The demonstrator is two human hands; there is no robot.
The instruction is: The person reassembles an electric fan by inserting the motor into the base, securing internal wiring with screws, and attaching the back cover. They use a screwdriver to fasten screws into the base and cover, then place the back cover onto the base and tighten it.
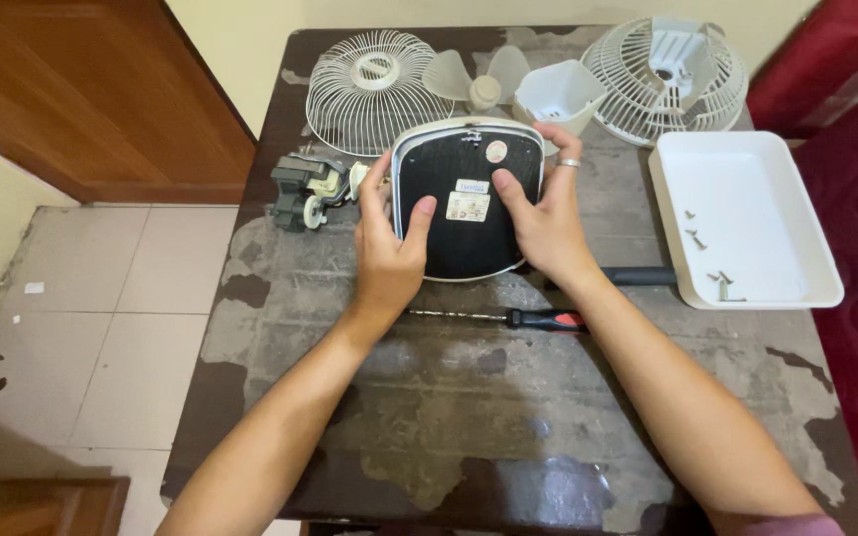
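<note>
Head view: both hands, left hand (389, 253) and right hand (538, 218), fingers clamped round fan base (467, 203), underside up, mid worktop (469, 417). Grilles, blade (477, 79), motor (305, 191) already off; screws sit in white tray (747, 223). Screwdriver (508, 318) lies idle nearby. Base looks next.

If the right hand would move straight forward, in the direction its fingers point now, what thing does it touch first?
Probably the white plastic cup-shaped part, just beyond the fan base that the right hand holds; depth is unclear.
</note>
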